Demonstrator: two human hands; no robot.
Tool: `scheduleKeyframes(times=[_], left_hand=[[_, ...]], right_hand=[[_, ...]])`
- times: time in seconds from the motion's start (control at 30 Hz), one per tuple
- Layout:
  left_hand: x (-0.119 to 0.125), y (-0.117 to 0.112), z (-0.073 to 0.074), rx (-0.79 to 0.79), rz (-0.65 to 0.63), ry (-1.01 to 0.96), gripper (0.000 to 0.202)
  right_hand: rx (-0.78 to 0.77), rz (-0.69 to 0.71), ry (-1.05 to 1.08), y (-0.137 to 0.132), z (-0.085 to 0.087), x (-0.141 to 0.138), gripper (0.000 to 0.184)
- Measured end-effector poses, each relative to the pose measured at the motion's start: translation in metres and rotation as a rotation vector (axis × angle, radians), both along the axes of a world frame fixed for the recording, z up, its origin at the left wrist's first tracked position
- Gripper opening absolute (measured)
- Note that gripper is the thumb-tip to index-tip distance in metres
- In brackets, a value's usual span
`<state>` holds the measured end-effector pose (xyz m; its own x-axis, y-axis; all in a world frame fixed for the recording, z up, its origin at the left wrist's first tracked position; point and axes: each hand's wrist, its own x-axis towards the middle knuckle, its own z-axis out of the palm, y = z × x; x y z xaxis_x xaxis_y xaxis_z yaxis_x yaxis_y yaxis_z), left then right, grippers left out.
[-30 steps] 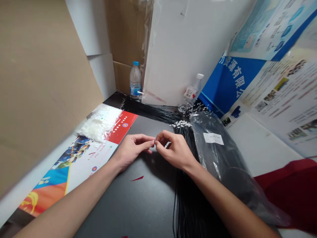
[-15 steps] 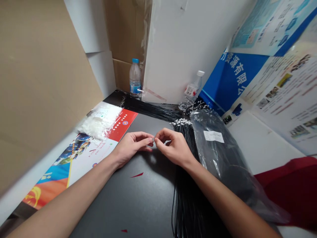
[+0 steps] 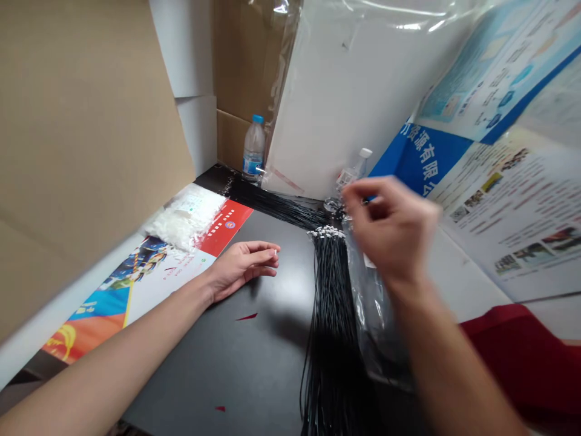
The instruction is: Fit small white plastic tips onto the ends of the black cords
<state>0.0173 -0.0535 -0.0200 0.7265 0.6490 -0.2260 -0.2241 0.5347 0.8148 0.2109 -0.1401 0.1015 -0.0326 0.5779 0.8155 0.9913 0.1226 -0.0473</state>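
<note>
My left hand (image 3: pixel 242 267) is over the dark tabletop (image 3: pixel 200 357), thumb and forefinger pinched on a small white connector (image 3: pixel 275 252). My right hand (image 3: pixel 393 233) is raised above the clear plastic bag (image 3: pixel 379 339), blurred by motion. Its thumb and fingers are pressed together, and whatever they may hold cannot be made out. Between the hands and nearer my right forearm lies a thick bundle of black wires (image 3: pixel 333 284). White connectors (image 3: pixel 327 232) cap the far ends of these wires.
More black wires (image 3: pixel 276 203) lie along the back. A bag of small white pieces (image 3: pixel 188 218) rests on a printed sheet (image 3: pixel 227 227) at left. One blue-capped bottle (image 3: pixel 253 148) and one white-capped bottle (image 3: pixel 361 162) stand behind. A cardboard panel (image 3: pixel 91 151) rises at left.
My right hand has parted from my left and swung up and to the right. The left hand has stayed nearly in place, its small white piece now visible.
</note>
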Motion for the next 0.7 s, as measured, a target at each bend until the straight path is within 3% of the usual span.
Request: scheduleKeyframes(times=[0.03, 0.1, 0.17, 0.2, 0.23, 0.3, 0.37, 0.47, 0.57, 0.7], left_hand=[[0.000, 0.000, 0.000, 0.006, -0.008, -0.005, 0.020], [0.000, 0.000, 0.000, 0.021, -0.009, -0.016, 0.021], [0.001, -0.001, 0.000, 0.032, -0.010, -0.017, 0.022], [0.001, -0.002, 0.000, 0.035, -0.013, -0.014, 0.022], [0.001, -0.002, 0.000, 0.036, -0.020, -0.012, 0.021], [0.002, -0.004, 0.000, 0.039, -0.044, -0.012, 0.020], [0.002, -0.006, -0.001, 0.047, -0.070, -0.021, 0.018], [0.002, -0.007, -0.003, 0.056, -0.092, -0.034, 0.015], [0.003, -0.008, -0.005, 0.057, -0.103, -0.026, 0.013], [0.004, -0.006, -0.006, 0.059, -0.092, -0.030, 0.015]], right_hand=[[0.112, -0.085, -0.126, -0.002, 0.026, 0.008, 0.015], [0.081, -0.235, -0.368, -0.007, 0.070, 0.017, 0.026], [0.125, -0.292, -0.487, -0.014, 0.088, 0.016, 0.034], [0.136, -0.282, -0.509, -0.016, 0.083, 0.013, 0.033], [0.118, -0.235, -0.509, -0.018, 0.071, 0.008, 0.029], [0.020, -0.061, -0.477, -0.018, 0.026, -0.003, 0.021], [-0.251, 0.068, -0.388, -0.015, -0.029, -0.014, 0.021], [-0.439, 0.118, -0.183, -0.012, -0.091, -0.026, 0.025], [-0.443, 0.168, 0.024, -0.013, -0.113, -0.031, 0.023], [-0.402, 0.257, 0.183, -0.015, -0.110, -0.032, 0.018]])
